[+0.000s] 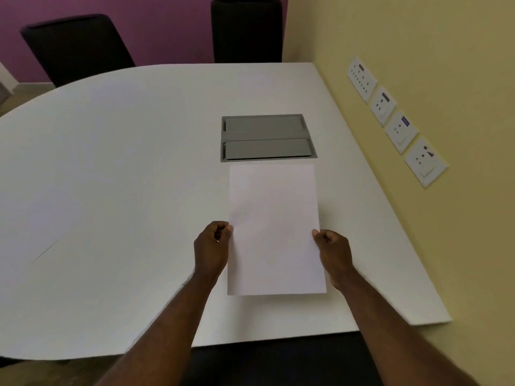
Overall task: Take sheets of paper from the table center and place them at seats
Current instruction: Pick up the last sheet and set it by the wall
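1. Head camera looks down on one white sheet of paper [274,227] held lengthwise away from the person, over the near right part of the white table [111,176]. Its far edge lies just short of the grey cable hatch [267,137]; whether the sheet rests on the tabletop or hangs slightly above it cannot be told.
2. Left hand [211,249] pinches the sheet's left edge, fingers curled closed with the thumb on top. Right hand [333,250] does the same on the right edge. Both grips sit about midway down the long sides.
3. Risk, as a judgement: pinching only the edges leaves the far half unsupported, so it may droop or catch on the hatch's frame and crease if pushed forward.
4. If one hand lets go before the other, the sheet could swing and land askew at the seat.
5. White paper on a white top gives little contrast, so a crooked placement would be easy to miss.
6. Two black chairs [78,48] stand at the far edge, well apart from the sheet; reaching them across the table risks dragging and bending the paper.
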The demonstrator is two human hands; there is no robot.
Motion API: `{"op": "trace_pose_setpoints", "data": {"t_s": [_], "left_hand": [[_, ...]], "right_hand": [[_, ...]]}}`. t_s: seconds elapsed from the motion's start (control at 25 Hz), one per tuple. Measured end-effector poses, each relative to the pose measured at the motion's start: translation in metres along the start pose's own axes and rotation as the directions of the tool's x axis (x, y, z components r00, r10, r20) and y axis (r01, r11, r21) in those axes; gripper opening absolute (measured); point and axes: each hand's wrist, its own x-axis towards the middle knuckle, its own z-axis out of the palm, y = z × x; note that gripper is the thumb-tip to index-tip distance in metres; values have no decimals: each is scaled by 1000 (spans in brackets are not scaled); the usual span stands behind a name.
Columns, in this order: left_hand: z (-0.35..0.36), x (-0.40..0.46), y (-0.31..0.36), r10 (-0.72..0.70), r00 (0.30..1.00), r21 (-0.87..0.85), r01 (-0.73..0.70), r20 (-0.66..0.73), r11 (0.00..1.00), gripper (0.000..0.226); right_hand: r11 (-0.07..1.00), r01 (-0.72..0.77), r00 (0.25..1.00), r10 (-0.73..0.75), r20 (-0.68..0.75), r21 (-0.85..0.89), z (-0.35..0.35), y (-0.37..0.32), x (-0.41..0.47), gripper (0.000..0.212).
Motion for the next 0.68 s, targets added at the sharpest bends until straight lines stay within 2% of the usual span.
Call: {"op": "trace_pose_setpoints", "data": {"t_s": [0.16,0.36,0.52,0.68], "left_hand": [[35,12,-33,-93,995,66,95,-20,993,10],[64,26,-70,-195,980,156,197,-28,968,9],[75,31,-84,-209,978,231,208,-18,951,11],[83,32,-94,-234,972,274,225,0,935,15]], "right_hand": [[994,-26,999,30,30,-108,10,35,38,47],[970,-99,994,109,30,-223,28,80,64,45],[940,-142,989,149,0,-309,36,96,68,40],[913,-118,993,104,-56,-391,42,105,68,40]]}}
